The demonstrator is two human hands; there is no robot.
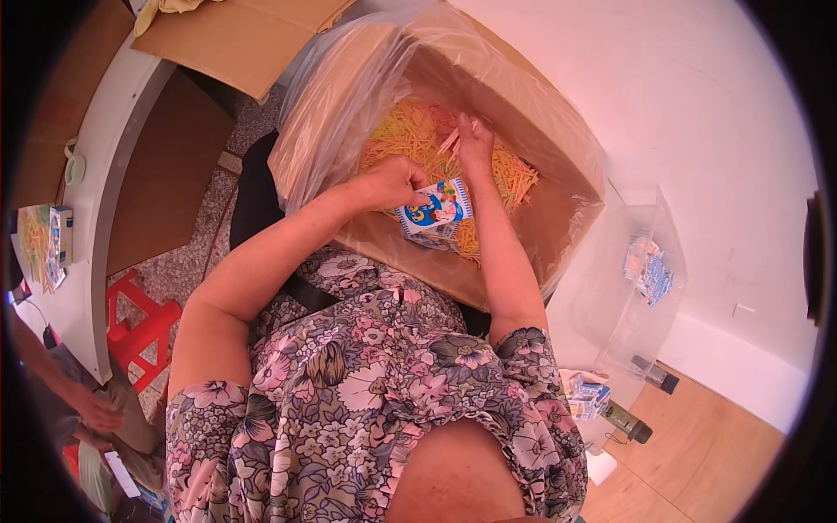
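1. Stool (139, 327): glossy red plastic, angular frame.
2. Liner (318, 109): clear, crinkled film draped over the cardboard box (523, 100).
3. Left hand (392, 185): fingers gripping the packet's edge.
4. Packet (445, 209): flat, smooth, blue and white, held over the box's near side.
5. Sticks (405, 131): thin, straight, yellow and pink, heaped loosely inside the box.
6. Right hand (475, 146): fingers closed around a few pale pink sticks (450, 140), above the heap.
7. Bin (621, 336): clear, stiff plastic, holding packets (649, 275).

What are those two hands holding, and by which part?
The left hand pinches a blue-and-white printed packet near its upper-left edge; the right hand holds thin pale-pink sticks, apparently near one end.
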